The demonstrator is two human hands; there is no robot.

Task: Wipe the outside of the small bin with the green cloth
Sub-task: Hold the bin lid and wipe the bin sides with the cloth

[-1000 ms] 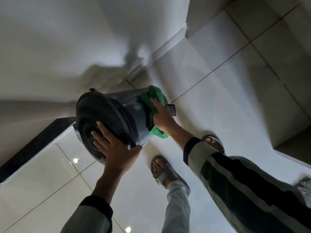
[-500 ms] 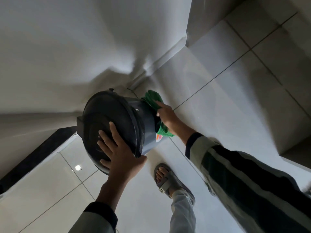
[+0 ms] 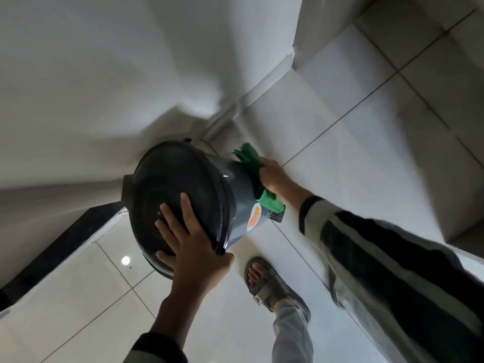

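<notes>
Here, small dark grey plastic bin (image 3: 235, 189) tilted above the tiled floor (image 3: 366, 153), near the wall corner. Left hand (image 3: 192, 247) spread flat on its lid, released. Right hand (image 3: 275, 176) grasping crumpled green cloth (image 3: 250, 159) against the side. Round orange-pink sticker (image 3: 254, 216), writing unreadable.

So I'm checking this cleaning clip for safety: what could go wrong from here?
The bin is tilted and steadied only by the left hand spread on its lid; it could slip or roll. The right hand pressing the cloth sideways may push it over. A sandalled foot is close below if it drops.
</notes>
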